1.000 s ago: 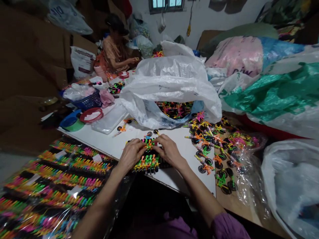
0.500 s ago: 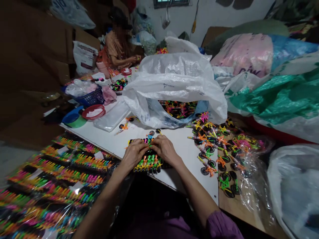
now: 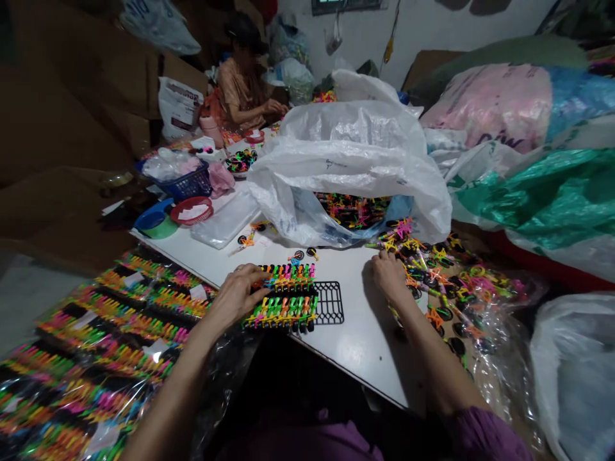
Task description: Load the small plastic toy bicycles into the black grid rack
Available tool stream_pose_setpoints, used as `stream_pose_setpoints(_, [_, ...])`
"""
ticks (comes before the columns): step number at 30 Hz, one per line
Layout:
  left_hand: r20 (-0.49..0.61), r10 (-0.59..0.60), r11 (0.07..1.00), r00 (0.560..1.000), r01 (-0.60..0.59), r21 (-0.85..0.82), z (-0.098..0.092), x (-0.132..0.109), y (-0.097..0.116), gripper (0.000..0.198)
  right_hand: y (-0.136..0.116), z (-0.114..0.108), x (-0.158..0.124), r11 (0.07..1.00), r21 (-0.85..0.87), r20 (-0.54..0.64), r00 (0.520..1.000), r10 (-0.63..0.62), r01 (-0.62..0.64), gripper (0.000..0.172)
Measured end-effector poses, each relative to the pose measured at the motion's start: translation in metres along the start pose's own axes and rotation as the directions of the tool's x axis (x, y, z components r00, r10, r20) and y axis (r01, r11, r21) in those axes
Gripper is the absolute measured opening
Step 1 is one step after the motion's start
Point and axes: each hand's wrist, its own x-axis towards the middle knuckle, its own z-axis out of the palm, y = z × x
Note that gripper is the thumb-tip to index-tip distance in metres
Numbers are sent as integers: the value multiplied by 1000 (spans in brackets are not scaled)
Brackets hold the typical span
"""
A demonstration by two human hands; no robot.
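My left hand (image 3: 240, 294) grips the left end of a black plastic rack (image 3: 331, 302), thumb and fingers around it. Two rows of small toy bicycles (image 3: 288, 304) in green, orange, pink and yellow stand packed on the rack, whose right end shows as bare grid. At the left edge of a loose pile of toy bicycles (image 3: 435, 282), my right hand (image 3: 388, 275) has its fingers curled down. What lies under its fingertips, if anything, is hidden. Just behind the rack lies a blue-and-orange toy bicycle (image 3: 296, 257).
A large white sack (image 3: 350, 157) holding more toy bicycles stands behind the white table (image 3: 355, 346). Bagged filled racks (image 3: 115, 339) lie at left. Clear plastic bags (image 3: 225, 218), a red basket (image 3: 191, 210) and a blue basket (image 3: 189, 184) sit back left. A co-worker (image 3: 247, 89) sits beyond.
My right hand has left the rack and moved right to the loose pile. My left hand has shifted to the rack's left end, uncovering the rows. The view has turned slightly left.
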Motion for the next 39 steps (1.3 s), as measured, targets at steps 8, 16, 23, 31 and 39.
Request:
stream_pose_setpoints(8, [-26,-5,1000,1000,4,-26,11,4,4,31,-25,-7,-43,957,32,18,957,-290,290,21])
stream_pose_setpoints(16, [-57,15,1000,998,-14,18,15,4,-3,42,-28,1,-100,916,313,-29,966,-255,251,23])
stream_pose_setpoints(23, [-111,17,1000,994,-14,26,24,6,-5,40,-33,-1,-93,947,321,11,1000,23,-26,19])
stream_pose_setpoints(31, [-253,80,993,964,-56,100,14,6,42,36,-46,4,-109,970,243,107,994,8,-34,19])
stream_pose_setpoints(39, [-38,259,966,965,-258,25,58,47,83,20,-53,-3,-84,468,866,64,967,246,-176,31])
